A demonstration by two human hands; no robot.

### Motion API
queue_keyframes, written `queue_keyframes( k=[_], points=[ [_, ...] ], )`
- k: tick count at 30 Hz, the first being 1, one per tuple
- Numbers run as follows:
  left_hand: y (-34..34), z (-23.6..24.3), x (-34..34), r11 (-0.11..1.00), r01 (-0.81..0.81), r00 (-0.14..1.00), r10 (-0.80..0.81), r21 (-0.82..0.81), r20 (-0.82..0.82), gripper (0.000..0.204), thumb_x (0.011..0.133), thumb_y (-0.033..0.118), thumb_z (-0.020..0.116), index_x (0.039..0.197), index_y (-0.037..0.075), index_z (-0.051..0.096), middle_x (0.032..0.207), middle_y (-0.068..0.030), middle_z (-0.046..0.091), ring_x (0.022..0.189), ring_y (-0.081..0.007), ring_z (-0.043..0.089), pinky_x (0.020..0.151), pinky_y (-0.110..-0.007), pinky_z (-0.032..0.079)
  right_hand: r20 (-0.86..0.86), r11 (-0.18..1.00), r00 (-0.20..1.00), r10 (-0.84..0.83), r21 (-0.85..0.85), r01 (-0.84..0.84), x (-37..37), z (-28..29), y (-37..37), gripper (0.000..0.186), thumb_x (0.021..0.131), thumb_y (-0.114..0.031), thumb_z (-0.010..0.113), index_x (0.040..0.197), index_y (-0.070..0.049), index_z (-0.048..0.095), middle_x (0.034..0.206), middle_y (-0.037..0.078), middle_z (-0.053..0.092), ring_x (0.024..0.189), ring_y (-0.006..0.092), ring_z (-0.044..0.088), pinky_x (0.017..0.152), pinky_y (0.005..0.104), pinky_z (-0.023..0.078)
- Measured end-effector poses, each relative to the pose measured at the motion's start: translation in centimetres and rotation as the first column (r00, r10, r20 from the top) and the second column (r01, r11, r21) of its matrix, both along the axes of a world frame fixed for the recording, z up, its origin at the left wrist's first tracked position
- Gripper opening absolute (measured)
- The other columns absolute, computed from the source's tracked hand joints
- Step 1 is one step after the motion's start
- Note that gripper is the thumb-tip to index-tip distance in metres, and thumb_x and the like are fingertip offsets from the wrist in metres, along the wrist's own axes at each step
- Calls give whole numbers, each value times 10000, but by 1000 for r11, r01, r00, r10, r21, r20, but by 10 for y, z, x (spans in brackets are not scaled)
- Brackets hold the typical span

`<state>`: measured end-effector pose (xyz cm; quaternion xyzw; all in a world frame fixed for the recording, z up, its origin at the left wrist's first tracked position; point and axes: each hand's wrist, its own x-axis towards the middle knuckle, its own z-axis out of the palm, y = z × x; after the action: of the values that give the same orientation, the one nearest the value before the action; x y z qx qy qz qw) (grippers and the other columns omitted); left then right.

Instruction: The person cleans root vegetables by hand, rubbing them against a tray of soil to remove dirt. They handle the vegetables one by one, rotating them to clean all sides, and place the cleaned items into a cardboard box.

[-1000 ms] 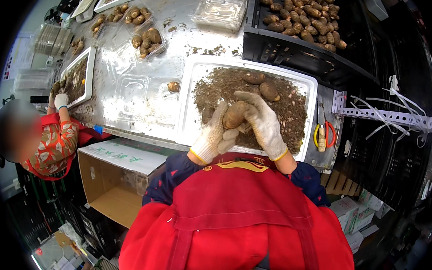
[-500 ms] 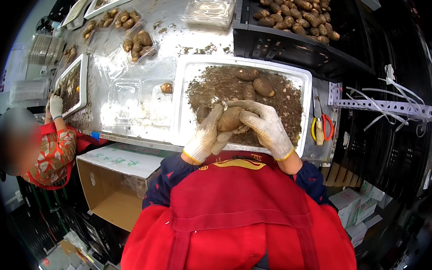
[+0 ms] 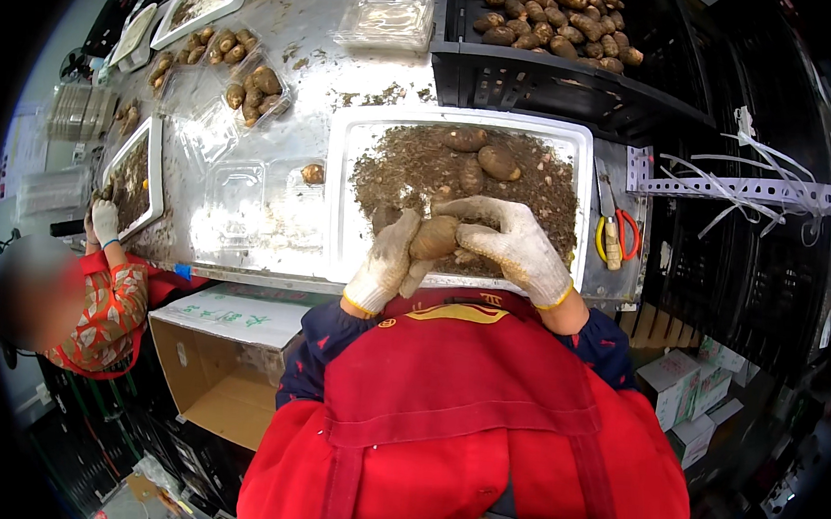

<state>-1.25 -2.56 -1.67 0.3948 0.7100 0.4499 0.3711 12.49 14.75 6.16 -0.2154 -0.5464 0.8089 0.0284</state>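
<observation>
White knit gloves cover both hands: the left hand (image 3: 384,264) and right hand (image 3: 507,243) are closed together round one brown, soil-caked tuber (image 3: 434,237), held over the near edge of the white tray (image 3: 341,198) of loose soil. Beside it on the steel worktop (image 3: 283,99) lie clear plastic punnets (image 3: 234,196); red-handled scissors (image 3: 614,229) rest right of the tray.

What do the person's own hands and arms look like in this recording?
Both hands wear knitted work gloves, off-white and soiled brown with dirt, with yellow-edged cuffs: the left hand and the right hand. The sleeves are dark navy with small red specks, and end just short of the gloves. A red apron covers the chest.
</observation>
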Motion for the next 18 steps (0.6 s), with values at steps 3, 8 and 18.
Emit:
queue_keyframes(
  k=[3, 8, 18],
  points=[
    [4, -2, 1, 989, -83, 995, 76, 119, 63, 563, 1041, 573, 360, 1083, 68, 606, 744, -66, 556, 393, -122, 405, 367, -242, 331, -44, 998, 999, 16, -57, -19, 3, -7, 2, 351, 929, -128, 605, 1230, 48, 647, 1049, 102, 668, 877, 105, 636, 748, 249, 550],
    [8, 13, 5, 962, -188, 205, 237, -199, 950, 376, 1072, 388, 366, 961, 83, 557, 607, -4, 493, 407, -98, 410, 389, -255, 310, -50, 932, 996, -67, -359, 45, 10, -29, -3, 336, 929, -135, 620, 1218, 33, 655, 1061, 98, 678, 868, 116, 665, 770, 253, 566],
    [4, 14, 3, 976, -155, 539, 213, -153, 815, 430, 1043, 487, 417, 980, 104, 601, 596, -5, 515, 399, -88, 402, 353, -237, 265, 3, 999, 1000, -30, 16, 30, 0, -6, -5, 327, 918, -83, 636, 1209, 65, 627, 1107, 117, 678, 936, 164, 675, 795, 271, 576]
  ],
)
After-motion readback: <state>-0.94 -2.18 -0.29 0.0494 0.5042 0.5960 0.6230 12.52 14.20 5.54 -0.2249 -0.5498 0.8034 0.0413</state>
